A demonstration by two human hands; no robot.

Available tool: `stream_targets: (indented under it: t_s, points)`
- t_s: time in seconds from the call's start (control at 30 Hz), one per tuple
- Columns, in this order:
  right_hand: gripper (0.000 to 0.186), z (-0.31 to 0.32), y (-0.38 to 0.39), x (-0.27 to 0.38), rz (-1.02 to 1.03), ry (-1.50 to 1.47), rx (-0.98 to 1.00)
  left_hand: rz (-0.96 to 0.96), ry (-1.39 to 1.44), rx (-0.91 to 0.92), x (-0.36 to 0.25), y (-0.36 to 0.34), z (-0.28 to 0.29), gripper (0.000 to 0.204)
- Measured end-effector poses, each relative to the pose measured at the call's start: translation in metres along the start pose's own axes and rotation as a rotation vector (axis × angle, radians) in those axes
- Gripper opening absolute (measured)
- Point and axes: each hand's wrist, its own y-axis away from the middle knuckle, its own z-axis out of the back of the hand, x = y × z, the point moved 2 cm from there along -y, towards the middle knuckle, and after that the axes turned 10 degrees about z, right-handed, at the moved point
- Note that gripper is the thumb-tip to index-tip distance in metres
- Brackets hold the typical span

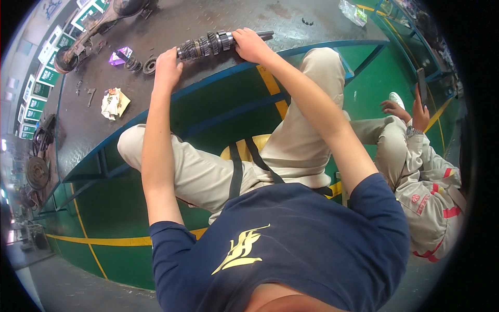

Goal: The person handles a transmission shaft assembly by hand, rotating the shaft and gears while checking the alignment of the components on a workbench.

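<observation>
A transmission gear shaft (202, 47) with several toothed gears lies lengthwise along the near edge of the metal workbench. My left hand (167, 67) is closed over its left end, thumb toward the gears. Farther right, my right hand (249, 43) curls round the shaft, and a bare splined end (266, 35) sticks out past the fingers. Just left of my left hand lies a ring gear (149, 66). Beside it is a small gear with a stub shaft (133, 64), close to a purple box (120, 55). My fingertips are partly hidden.
The dark workbench (280, 21) carries a crumpled paper (115, 103), a small metal piece (91, 96), a long axle housing (88, 39) and a plastic bag (353, 12). On my right sits another person (423, 192), holding a phone (421, 86).
</observation>
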Motion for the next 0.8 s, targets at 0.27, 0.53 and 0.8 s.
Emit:
stream_targets:
  t_s: [0.27, 0.53, 0.8]
  points:
    - [0.021, -0.005, -0.001, 0.0, 0.03, 0.038, -0.08, 0.002, 0.006, 0.059, -0.018, -0.016, 0.005, 0.037]
    - [0.017, -0.004, -0.005, 0.002, 0.091, 0.127, -0.117, 0.106, 0.032, 0.156, -0.02, -0.012, 0.009, 0.039]
    - [0.025, -0.002, 0.004, -0.001, 0.112, -0.02, -0.166, 0.296, 0.164, 0.378, -0.015, -0.001, 0.0, 0.055]
